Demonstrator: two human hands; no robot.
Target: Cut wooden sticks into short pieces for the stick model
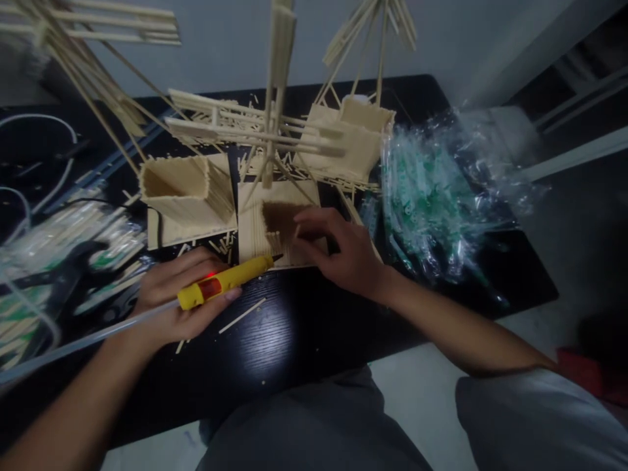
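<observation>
My left hand [189,294] is wrapped around a yellow hot glue pen [228,280] with a small red light on it. A long translucent glue stick [122,324] runs out of the pen's back end. The pen's dark tip points at the front wall of a wooden stick model [252,222], a square base with a partly built box of short upright sticks. Over that box, my right hand [338,252] pinches a short wooden stick [297,230] between thumb and fingers. Its lower end is hard to make out.
Similar stick models stand at the left [179,186] and back right [343,140], with windmill-like blades [275,124] rising above. A plastic bag of green-and-clear packets [426,196] lies right. Bagged sticks [105,242] and a white cable [73,131] lie left. A loose stick [243,315] rests in front.
</observation>
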